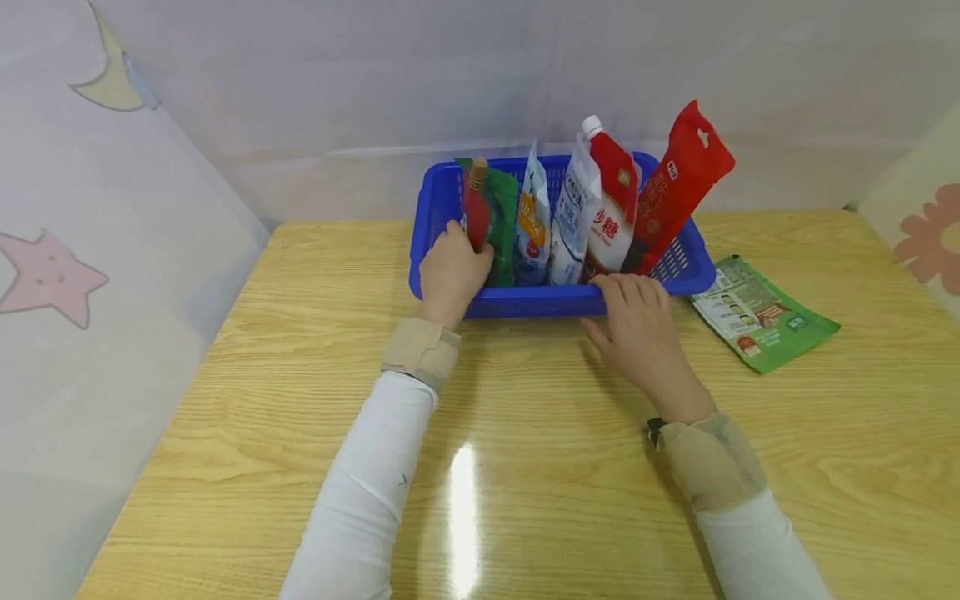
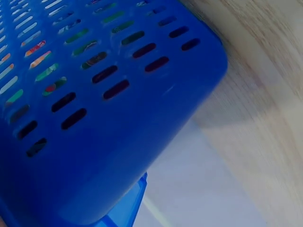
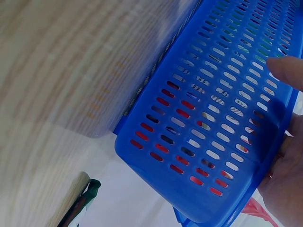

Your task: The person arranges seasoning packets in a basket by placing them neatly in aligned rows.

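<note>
A blue plastic basket [image 1: 525, 304] with slotted sides stands on the table. My left hand [image 1: 453, 271] reaches over its front left rim and holds a red packet with a gold-brown cap [image 1: 477, 204]; the fingertips are partly hidden inside. Beside that stands a green packet [image 1: 504, 217]. My right hand [image 1: 641, 325] grips the front rim, fingers over the top and thumb [image 3: 286, 71] outside. Upright in the basket are a light blue pouch [image 1: 532, 225], a white pouch [image 1: 576, 212], a red-and-white sugar pouch with a white cap [image 1: 615, 200] and a tilted red bag [image 1: 678, 187].
A green flat packet [image 1: 765, 317] lies on the wooden table [image 1: 540, 442] to the right of the basket, close to its corner. A pale wall covering [image 1: 360, 100] rises behind the basket, with decorated walls at either side.
</note>
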Action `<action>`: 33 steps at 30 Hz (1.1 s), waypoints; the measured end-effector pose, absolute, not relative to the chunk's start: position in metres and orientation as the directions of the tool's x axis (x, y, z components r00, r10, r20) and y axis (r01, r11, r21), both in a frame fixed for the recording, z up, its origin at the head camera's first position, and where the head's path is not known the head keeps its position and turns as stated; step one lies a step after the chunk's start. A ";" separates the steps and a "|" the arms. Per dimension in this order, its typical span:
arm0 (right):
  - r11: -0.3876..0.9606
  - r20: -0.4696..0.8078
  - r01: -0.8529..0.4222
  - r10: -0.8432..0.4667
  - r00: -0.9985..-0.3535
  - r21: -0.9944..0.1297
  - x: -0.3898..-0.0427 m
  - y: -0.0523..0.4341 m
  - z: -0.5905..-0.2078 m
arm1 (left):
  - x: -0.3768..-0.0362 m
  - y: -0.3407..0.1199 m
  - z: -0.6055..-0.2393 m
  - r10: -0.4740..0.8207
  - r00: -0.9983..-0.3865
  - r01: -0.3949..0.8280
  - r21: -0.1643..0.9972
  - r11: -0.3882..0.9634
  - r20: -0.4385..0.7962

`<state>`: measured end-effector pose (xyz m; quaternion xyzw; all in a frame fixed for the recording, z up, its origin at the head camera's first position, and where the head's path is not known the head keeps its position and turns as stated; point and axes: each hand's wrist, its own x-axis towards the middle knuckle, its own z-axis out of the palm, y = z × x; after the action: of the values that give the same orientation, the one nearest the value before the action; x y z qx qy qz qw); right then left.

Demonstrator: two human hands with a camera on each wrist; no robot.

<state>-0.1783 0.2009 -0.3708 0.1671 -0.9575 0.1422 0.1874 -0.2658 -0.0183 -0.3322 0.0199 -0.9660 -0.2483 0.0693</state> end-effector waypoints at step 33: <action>0.907 0.411 -0.373 -0.269 -0.871 -0.197 -0.179 0.201 -0.371 | -0.266 -0.016 -0.327 -0.099 -0.995 -0.076 0.456 0.887 0.028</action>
<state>-0.1790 0.2011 -0.3714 0.1674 -0.9576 0.1361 0.1907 -0.2658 -0.0161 -0.3269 0.0449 -0.9710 -0.2336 0.0250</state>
